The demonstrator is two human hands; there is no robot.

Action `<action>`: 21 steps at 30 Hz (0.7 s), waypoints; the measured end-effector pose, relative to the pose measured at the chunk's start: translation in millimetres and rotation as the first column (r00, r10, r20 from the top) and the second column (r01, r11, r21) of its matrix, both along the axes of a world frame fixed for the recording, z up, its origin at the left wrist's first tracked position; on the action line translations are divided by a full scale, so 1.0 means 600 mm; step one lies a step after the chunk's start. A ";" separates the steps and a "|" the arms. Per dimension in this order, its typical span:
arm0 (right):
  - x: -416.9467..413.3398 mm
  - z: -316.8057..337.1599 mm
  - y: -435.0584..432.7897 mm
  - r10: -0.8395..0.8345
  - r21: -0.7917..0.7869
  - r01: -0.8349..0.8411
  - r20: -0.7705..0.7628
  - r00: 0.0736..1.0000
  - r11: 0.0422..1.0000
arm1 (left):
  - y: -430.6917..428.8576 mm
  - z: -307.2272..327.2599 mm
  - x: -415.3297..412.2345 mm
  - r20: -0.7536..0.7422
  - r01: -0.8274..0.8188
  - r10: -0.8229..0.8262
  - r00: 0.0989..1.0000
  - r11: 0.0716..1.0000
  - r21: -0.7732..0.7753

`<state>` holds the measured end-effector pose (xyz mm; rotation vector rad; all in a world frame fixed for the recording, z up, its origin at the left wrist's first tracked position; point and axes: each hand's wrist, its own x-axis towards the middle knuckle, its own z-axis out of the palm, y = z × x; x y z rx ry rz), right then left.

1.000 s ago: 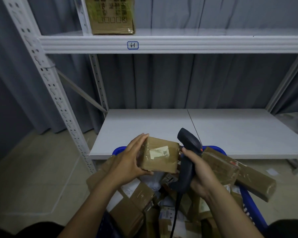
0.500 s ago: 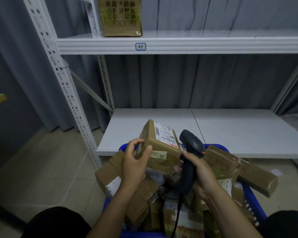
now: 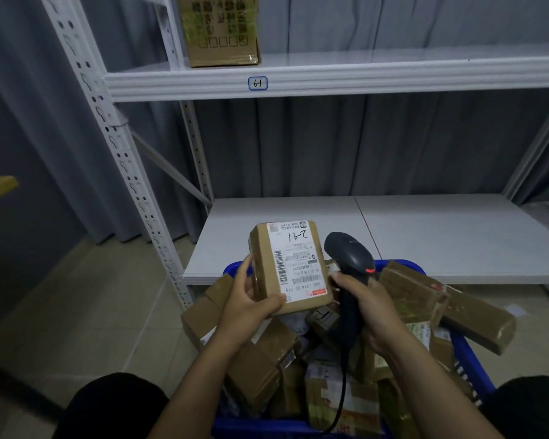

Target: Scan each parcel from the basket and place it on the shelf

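I look at a white metal rack [image 3: 121, 172]. Its upper shelf [image 3: 362, 77] carries one printed cardboard box [image 3: 222, 30] at the left end, and a small tag [image 3: 257, 83] reading 61 sits on the front edge. The lower shelf [image 3: 441, 236] is two white boards meeting at a seam. On the beige tiled floor [image 3: 92, 312] stands a blue basket [image 3: 473, 365] heaped with brown taped parcels [image 3: 260, 369]. One long parcel [image 3: 476, 318] overhangs its right rim.

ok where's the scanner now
The scanner is centre-right in the head view, gripped by the right hand, just right of the labelled parcel the left hand holds above the basket.
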<state>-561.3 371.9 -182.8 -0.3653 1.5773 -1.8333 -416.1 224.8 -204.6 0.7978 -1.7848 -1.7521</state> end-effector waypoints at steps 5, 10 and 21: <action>-0.009 0.017 0.004 0.205 0.261 -0.103 -0.403 0.892 0.960 | -0.056 0.011 0.037 0.078 -0.105 0.111 0.991 0.991 -0.081; 0.002 0.037 -0.005 0.511 0.560 -0.129 -0.606 0.609 0.818 | -0.138 0.042 0.076 0.265 -0.050 0.123 0.956 0.963 -0.267; 0.033 0.069 -0.011 0.587 0.594 -0.200 -0.580 0.565 0.779 | -0.177 0.064 0.106 0.333 0.021 0.072 0.940 0.963 -0.268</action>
